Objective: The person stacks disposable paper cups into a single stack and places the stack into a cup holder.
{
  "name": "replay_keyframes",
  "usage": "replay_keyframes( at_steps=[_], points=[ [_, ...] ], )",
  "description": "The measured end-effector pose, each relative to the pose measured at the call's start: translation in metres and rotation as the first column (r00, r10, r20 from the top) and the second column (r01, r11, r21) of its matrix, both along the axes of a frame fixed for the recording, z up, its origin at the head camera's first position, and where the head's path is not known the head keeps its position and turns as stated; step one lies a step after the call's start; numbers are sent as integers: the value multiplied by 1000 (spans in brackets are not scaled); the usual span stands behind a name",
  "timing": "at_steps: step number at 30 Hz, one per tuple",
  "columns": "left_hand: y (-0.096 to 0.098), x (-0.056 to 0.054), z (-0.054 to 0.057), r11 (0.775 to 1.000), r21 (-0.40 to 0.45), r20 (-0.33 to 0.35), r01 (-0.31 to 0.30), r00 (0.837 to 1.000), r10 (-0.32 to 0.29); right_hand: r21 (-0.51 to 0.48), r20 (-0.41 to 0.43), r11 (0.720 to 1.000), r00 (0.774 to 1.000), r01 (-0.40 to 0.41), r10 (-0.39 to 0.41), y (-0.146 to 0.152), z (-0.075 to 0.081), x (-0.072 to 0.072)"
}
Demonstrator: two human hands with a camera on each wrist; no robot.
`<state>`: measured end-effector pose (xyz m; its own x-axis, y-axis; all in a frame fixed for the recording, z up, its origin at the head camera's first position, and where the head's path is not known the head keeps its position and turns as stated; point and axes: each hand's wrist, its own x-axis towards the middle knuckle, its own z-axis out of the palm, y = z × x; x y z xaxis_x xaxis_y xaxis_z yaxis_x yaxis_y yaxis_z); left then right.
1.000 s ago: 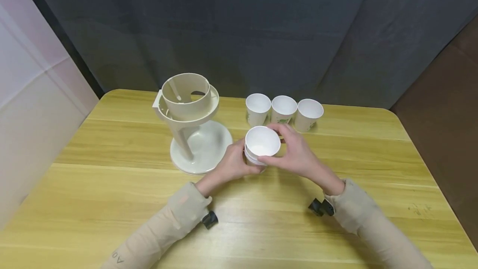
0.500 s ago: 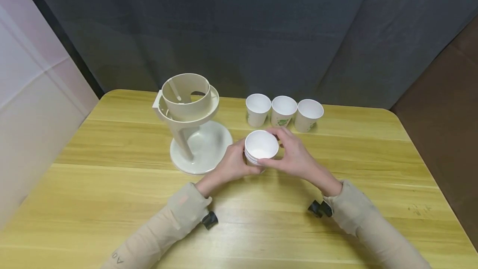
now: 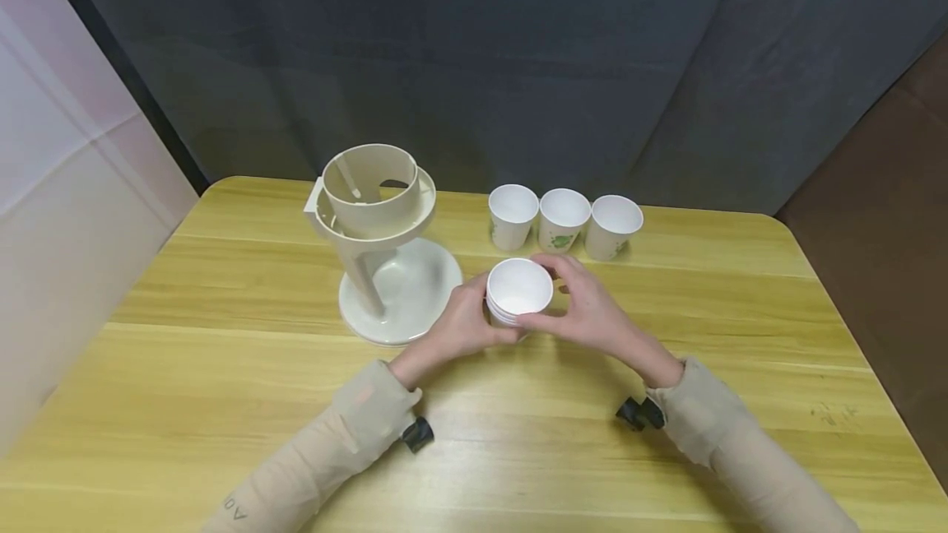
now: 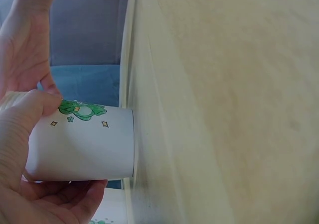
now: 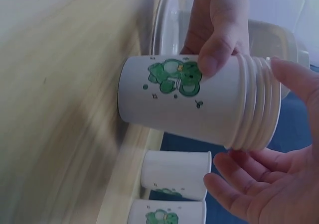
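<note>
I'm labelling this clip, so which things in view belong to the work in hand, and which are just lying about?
Part of the work:
stack of paper cups, gripped by the left hand, with the right hand at its rim
probably the row of three cups, also green-printed

Apparently just there:
cream stand, untouched, though its use is unclear
dark curtain

The head view looks forward and down from above, far enough back to take in most of the bench (image 3: 518,451). Both wrist views look from low and very near at the cup stack (image 3: 520,290), turned sideways, so the bench stands at right in the left one, at left in the right one. All three views share the stack.
</note>
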<state>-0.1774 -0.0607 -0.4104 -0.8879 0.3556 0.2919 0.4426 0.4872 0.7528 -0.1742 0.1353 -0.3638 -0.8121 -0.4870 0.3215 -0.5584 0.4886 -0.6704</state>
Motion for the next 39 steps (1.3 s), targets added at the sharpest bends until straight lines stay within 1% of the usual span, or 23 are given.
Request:
replay_keyframes(
  at_steps=[3,10,18,21,24,27,31,35,39],
  points=[
    [1,0,0,1000,-3,-2,-9,1000,9,-4,4,1000,1000,18,-18,5,2,-1],
    [2,1,1,1000,4,9,-12,1000,12,-39,39,994,994,99,-97,20,6,-6],
    [1,1,2,1000,2,30,-10,999,10,-63,42,976,978,208,-205,40,3,-14],
    [1,1,2,1000,-1,27,-11,1000,11,-80,26,963,966,258,-257,48,2,-17],
    [1,1,3,1000,-4,23,-10,1000,10,-90,-10,948,951,307,-309,56,1,-20],
    [1,2,2,1000,-4,24,-6,1000,7,-95,-46,932,934,350,-355,63,0,-25],
    [1,1,2,1000,-3,23,-4,1000,4,-96,-86,906,904,411,-419,71,-2,-33],
    [0,1,2,1000,1,19,-5,1000,5,-79,-119,887,879,455,-462,77,-2,-42],
    [0,2,2,1000,4,18,-2,1000,2,-55,-137,880,869,472,-475,81,-1,-50]
  ],
)
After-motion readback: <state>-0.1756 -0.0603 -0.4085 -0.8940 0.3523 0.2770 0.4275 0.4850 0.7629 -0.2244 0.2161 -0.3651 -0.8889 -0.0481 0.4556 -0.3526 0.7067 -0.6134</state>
